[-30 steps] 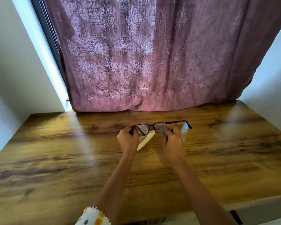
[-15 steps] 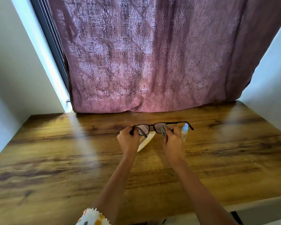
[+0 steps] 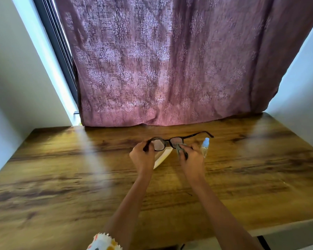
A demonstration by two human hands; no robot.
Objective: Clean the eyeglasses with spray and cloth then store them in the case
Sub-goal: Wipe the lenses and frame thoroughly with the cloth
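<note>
Over the wooden surface (image 3: 79,168), head cam view: my left grip (image 3: 142,156) is curled round the left end of the black eyeglasses (image 3: 159,144), holding them up off the wood. My right grip (image 3: 192,159) pinches the grey cloth (image 3: 180,148) against the right lens. The white case (image 3: 162,157) lies underneath, and the clear spray bottle (image 3: 205,147) is just beside my right grip.
</note>
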